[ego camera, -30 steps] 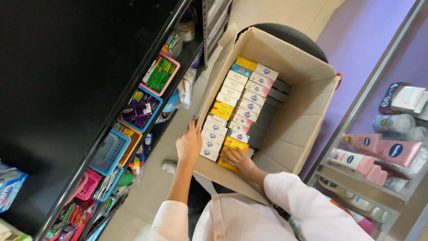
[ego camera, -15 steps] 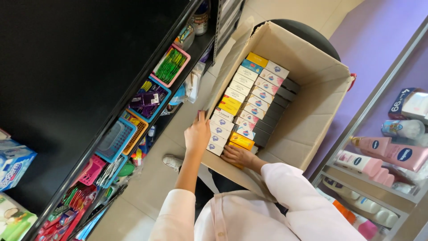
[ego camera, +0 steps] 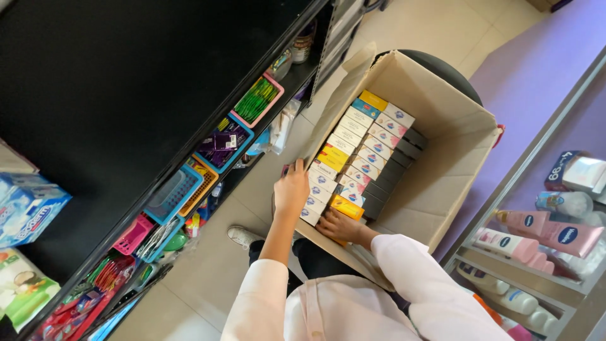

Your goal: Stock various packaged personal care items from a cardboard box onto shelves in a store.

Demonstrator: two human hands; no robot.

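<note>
An open cardboard box [ego camera: 435,189] stands in front of me, filled with rows of small white, blue and yellow cartons [ego camera: 353,148]. My left hand [ego camera: 291,189] rests on the near end of the left row, fingers over the end cartons. My right hand [ego camera: 341,227] lies inside the box at its near wall, touching a yellow carton [ego camera: 346,206]. Whether either hand actually grips a carton is hidden by the fingers. Both sleeves are pale pink.
A black shelf unit [ego camera: 126,95] runs along the left, with small coloured baskets [ego camera: 218,145] of goods on its lower ledge. At right a glass-fronted shelf [ego camera: 536,252] holds pink and white bottles. A black stool [ego camera: 442,66] sits behind the box; my white shoe [ego camera: 243,237] is on the tiled floor.
The view has shifted a little. My left hand slid further onto the near cartons and my right hand stays at the yellow carton.
</note>
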